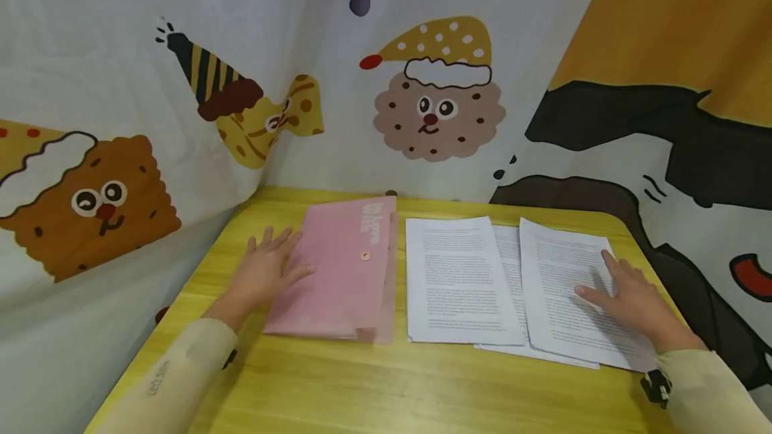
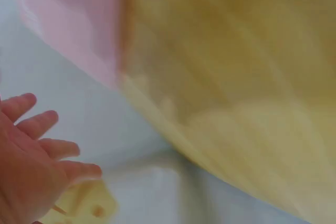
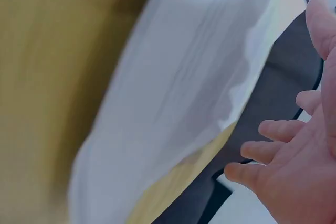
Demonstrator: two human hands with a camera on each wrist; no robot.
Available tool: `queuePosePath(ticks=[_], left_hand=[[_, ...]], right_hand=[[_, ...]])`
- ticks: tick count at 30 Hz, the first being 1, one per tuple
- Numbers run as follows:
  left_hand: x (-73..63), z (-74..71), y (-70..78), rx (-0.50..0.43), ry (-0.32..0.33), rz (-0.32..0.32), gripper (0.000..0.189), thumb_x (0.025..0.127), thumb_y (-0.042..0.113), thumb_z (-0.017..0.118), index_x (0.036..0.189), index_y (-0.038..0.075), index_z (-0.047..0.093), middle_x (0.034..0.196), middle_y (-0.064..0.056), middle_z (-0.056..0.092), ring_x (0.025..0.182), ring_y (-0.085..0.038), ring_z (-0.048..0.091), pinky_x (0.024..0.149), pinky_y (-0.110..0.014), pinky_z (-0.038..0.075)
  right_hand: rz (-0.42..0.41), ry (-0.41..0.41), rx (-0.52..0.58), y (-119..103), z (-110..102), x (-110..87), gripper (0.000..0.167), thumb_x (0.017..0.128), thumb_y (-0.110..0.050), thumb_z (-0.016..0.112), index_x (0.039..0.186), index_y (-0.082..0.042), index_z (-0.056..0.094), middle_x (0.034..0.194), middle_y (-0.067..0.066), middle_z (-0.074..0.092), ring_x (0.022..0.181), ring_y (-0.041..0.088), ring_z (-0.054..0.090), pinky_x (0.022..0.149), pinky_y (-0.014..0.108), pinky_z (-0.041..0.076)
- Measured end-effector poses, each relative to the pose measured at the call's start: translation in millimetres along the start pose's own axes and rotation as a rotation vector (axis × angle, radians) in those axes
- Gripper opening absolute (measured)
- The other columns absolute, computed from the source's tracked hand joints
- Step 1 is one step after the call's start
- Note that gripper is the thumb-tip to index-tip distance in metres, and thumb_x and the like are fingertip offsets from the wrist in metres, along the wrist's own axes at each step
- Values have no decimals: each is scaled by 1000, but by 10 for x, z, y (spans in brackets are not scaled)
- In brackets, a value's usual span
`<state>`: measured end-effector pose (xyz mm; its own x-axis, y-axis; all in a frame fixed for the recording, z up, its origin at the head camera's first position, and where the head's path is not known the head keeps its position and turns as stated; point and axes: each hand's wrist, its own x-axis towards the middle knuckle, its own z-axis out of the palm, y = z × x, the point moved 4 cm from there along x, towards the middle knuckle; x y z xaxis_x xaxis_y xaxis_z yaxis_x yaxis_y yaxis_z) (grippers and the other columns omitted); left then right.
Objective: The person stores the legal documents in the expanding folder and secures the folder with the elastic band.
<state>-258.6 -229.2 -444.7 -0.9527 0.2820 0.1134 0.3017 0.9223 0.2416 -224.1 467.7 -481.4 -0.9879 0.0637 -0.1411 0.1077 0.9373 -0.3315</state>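
Note:
A pink document folder [image 1: 338, 273] with a round button closure lies on the left half of the table. Over its left edge spreads my left hand [image 1: 265, 270], fingers apart; in the left wrist view the same hand [image 2: 37, 156] shows nothing in its grasp. To the right lie printed sheets: a left stack [image 1: 461, 280], a partly covered sheet [image 1: 511, 246] and a right stack [image 1: 561, 286]. My right hand [image 1: 639, 300] hovers over the right stack's right side, thumb and index finger extended. The right wrist view shows that hand [image 3: 294, 156] with fingers spread, holding nothing.
The yellow wood-grain table [image 1: 386, 394] carries the folder and papers. Behind and beside it hangs a white curtain [image 1: 313, 12] with cartoon biscuit figures, close against the table's far edge.

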Motion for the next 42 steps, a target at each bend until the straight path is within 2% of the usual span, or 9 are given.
queuePosePath(ticks=[7,12,17,22,27,34,37,40,42], left_hand=[[215,26,729,72,68,124,69,99,56,70,152,12,62,147,-14,69,135,-41,64,118,-61,45],[317,95,1159,147,42,163,71,99,64,65,152,17,61,141,-12,72,129,-37,66,111,-56,52],[407,185,1431,165,13,132,80,95,72,64,155,20,56,144,-11,66,127,-37,62,103,-58,52],[520,340,1582,142,-91,35,97,89,78,66,167,26,39,159,-12,51,134,-40,55,106,-61,49],[588,492,1680,132,-192,-61,107,87,72,71,172,28,24,168,-15,40,140,-43,51,103,-65,50],[610,536,1764,78,-251,-172,115,89,56,80,174,29,8,175,-17,28,142,-50,50,104,-64,54],[613,537,1761,32,-254,-204,113,92,39,81,174,27,5,176,-21,25,133,-48,58,103,-56,57],[612,547,1741,-56,-278,-251,111,93,13,73,174,28,-1,179,-22,16,106,-40,70,88,-47,62],[608,547,1725,-115,-305,-274,115,91,-2,67,174,30,-7,180,-22,10,92,-36,72,75,-43,63]], right_hand=[[-65,-19,54,-457,27,13,126,93,-70,69,170,-3,-5,170,42,6,154,67,9,118,82,19],[-117,-20,39,-773,60,2,122,94,-66,71,172,-4,1,171,40,14,154,65,18,119,79,23],[-168,-17,43,-986,79,-11,119,94,-63,73,172,-6,4,172,37,18,154,63,22,119,78,26],[-206,-15,48,-1084,100,-12,117,94,-60,74,173,-6,6,172,36,20,154,62,24,120,76,27],[-188,-31,64,-1115,127,-19,117,94,-61,75,173,-10,6,174,34,19,155,61,23,121,76,26],[-178,-34,64,-1149,125,-51,116,95,-58,74,173,-9,4,173,35,19,155,62,23,121,76,25],[-177,-33,64,-1157,120,-66,115,95,-57,74,173,-9,5,173,35,19,154,62,23,120,76,26],[-177,-30,65,-1156,120,-77,115,95,-57,74,173,-9,5,172,36,21,153,63,24,120,76,27],[-180,-28,65,-1151,125,-79,114,95,-58,74,173,-9,6,172,36,21,153,63,25,120,76,28]])
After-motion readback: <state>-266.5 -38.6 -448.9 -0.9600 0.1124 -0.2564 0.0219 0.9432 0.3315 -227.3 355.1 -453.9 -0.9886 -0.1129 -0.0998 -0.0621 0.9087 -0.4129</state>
